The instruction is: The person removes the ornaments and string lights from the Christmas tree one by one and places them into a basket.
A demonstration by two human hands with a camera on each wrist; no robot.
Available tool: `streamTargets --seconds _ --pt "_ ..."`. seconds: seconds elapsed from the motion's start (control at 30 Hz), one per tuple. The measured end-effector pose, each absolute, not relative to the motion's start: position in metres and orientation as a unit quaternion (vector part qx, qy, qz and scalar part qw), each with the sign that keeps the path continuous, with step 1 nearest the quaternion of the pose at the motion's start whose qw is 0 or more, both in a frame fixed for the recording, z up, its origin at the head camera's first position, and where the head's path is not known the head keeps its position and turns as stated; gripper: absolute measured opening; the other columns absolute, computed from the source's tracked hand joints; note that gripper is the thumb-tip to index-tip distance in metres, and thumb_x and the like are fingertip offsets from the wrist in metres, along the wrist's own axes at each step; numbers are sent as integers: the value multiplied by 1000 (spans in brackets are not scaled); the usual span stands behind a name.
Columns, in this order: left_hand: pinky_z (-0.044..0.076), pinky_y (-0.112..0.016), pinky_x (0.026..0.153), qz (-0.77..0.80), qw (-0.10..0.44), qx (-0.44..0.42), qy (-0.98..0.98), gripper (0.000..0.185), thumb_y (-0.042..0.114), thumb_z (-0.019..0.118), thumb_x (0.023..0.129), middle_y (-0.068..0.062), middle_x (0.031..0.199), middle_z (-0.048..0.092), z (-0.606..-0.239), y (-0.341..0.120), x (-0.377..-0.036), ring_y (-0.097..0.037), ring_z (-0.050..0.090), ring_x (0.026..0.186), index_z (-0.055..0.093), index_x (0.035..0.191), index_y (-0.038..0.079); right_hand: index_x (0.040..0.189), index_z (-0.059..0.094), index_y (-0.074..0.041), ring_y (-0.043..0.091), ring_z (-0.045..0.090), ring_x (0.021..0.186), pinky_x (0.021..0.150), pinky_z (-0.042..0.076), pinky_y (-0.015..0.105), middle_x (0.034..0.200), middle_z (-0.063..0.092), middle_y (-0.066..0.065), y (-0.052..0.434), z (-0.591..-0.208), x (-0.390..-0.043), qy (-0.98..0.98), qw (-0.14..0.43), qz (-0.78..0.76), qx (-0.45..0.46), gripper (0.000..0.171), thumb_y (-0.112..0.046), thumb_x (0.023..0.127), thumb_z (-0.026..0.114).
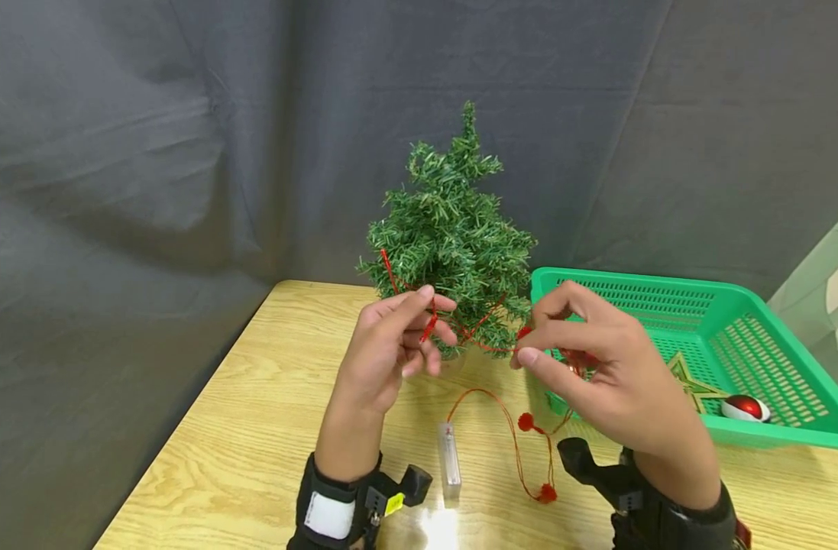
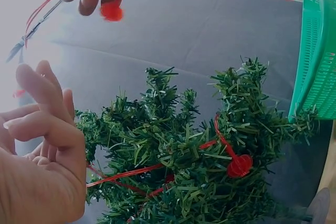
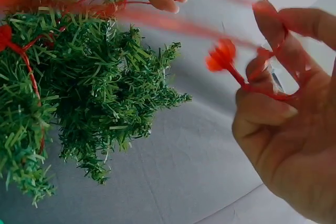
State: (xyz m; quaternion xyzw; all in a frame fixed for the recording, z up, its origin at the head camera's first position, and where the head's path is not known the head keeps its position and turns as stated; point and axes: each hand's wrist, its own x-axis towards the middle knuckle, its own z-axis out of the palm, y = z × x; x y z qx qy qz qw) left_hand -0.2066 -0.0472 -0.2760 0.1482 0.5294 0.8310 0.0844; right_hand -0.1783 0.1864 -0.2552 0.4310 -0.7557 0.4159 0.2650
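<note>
A small artificial Christmas tree (image 1: 453,229) stands at the back of the table, with red string lights (image 3: 34,80) looped over its branches. In front of it my left hand (image 1: 384,344) holds part of the red wire (image 1: 430,325) between thumb and fingers. To the right, my right hand (image 1: 597,359) pinches the wire with thumb and forefinger, and more of the strand is gathered in its palm. A red bulb (image 3: 223,55) dangles by those fingers in the right wrist view. The clear battery box (image 1: 449,458) lies on the table, its wire running toward the right hand.
A green plastic basket (image 1: 717,294) sits at the right, partly behind my right hand. Inside are a gold-edged star (image 1: 687,378) and a red-and-white ball ornament (image 1: 745,407). Red bulbs (image 1: 546,493) lie on the wooden table (image 1: 240,428). Dark cloth (image 1: 150,153) hangs behind.
</note>
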Motion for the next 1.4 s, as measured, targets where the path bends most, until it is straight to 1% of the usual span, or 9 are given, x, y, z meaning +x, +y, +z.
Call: streamTargets --seconds 0.17,0.27,0.4,0.53,0.8,0.9,1.0,1.13,1.4 --pt "28 -14 37 823 79 154 541 25 10 53 99 5 65 69 -276 -47 -206 -6 56 40 72 84 14 93 69 -36 2 48 91 72 40 20 102 56 -14 186 -253 -176 -818 180 354 417 31 -5 90 70" --pt "31 -15 39 813 72 166 554 23 9 55 99 4 70 71 -277 -46 -206 -7 58 44 73 86 14 102 67 -38 0 50 88 69 43 20 104 58 -20 181 -255 -177 -860 140 328 366 24 -15 96 66" --pt "37 -18 42 797 55 180 574 18 8 59 98 2 83 70 -279 -43 -205 -9 60 52 73 99 -2 104 67 -37 1 52 85 69 45 24 100 61 -21 164 -261 -181 -891 125 314 303 8 -32 97 65" --pt "38 -20 44 785 36 184 590 27 9 60 98 0 85 61 -280 -40 -204 -9 53 52 67 110 -15 100 69 -32 5 56 88 74 47 29 97 64 -17 145 -268 -184 -903 124 305 276 13 -43 96 63" --pt "35 -19 45 750 12 154 643 22 11 64 97 2 75 58 -278 -41 -206 -7 45 48 72 105 -8 88 66 -27 7 49 72 64 41 26 87 62 -12 137 -272 -188 -889 127 341 280 17 -32 101 58" --pt "31 -21 45 724 -36 122 678 23 16 67 96 3 63 52 -278 -45 -208 -9 38 44 72 91 -6 87 67 -29 7 49 71 66 42 27 85 61 -13 139 -272 -189 -884 132 353 277 17 -29 102 57" --pt "30 -23 49 665 -140 53 732 30 23 71 93 4 57 43 -279 -50 -212 -11 34 47 64 74 1 89 69 -30 6 52 74 71 45 27 87 64 -14 139 -272 -189 -881 140 358 275 18 -28 102 57" --pt "33 -29 58 556 -247 -26 793 33 34 75 89 1 64 45 -285 -56 -219 -16 39 54 56 76 10 89 70 -30 5 52 74 71 45 27 87 65 -16 139 -272 -189 -879 144 359 279 17 -27 102 58" --pt "40 -31 58 479 -266 -40 836 11 19 66 93 -4 76 66 -292 -62 -228 -17 52 55 68 95 9 88 70 -29 4 52 73 69 45 26 88 65 -16 137 -271 -189 -878 152 356 280 18 -27 101 59"
